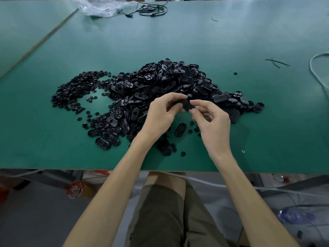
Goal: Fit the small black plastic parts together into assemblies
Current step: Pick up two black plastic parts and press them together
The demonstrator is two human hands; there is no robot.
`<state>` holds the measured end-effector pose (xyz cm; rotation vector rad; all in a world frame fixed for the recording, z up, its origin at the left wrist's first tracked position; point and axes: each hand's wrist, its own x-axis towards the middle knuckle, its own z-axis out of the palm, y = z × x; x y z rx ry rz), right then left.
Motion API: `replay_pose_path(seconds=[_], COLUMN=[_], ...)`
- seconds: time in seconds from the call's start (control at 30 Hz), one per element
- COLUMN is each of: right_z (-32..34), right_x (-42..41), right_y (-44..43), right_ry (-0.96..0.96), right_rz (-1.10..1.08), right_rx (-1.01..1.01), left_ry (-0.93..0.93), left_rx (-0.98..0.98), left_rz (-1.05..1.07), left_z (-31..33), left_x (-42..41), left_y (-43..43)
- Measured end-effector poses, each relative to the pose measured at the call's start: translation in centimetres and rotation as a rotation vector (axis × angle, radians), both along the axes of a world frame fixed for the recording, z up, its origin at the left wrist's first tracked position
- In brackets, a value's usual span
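Note:
A big heap of black oval plastic shells (170,82) lies in the middle of the green table (231,41). Left of it spreads a pile of small round black buttons (76,90). My left hand (160,114) and my right hand (211,120) meet above the heap's near edge, both pinching one black oval part (186,104) between their fingertips. The fingers hide most of that part. A single oval shell (180,129) lies on the table just below my hands, with several small round pieces (167,147) scattered near my wrists.
A crumpled clear plastic bag (99,6) and a coiled black cable (153,9) lie at the far edge. Thin black strips (276,62) and a white cord (318,72) are on the right. The table's near edge runs just in front of my lap.

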<state>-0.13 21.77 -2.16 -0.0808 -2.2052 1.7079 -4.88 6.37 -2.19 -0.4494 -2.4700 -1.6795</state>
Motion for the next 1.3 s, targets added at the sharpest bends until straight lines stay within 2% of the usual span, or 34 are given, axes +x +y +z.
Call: replay_pose_path(seconds=[0.43, 0.73, 0.97, 1.3], right_z=[-0.39, -0.35, -0.54, 0.24], right_x=[-0.18, -0.07, -0.13, 0.12], right_y=[0.06, 0.25, 0.3, -0.07], right_ry=[-0.009, 0.002, -0.002, 0.012], right_rz=[-0.02, -0.015, -0.043, -0.041], right_rx=[-0.078, -0.034, -0.081, 0.041], left_ry=[-0.031, -0.048, -0.056, -0.039], left_rx=[0.071, 0.118, 0.127, 0.131], left_rz=[-0.032, -0.075, -0.11, -0.134], left_z=[-0.51, -0.45, -0.69, -0.52], left_x=[-0.24, -0.23, -0.34, -0.26], left_y=[-0.16, 0.01, -0.03, 0.07])
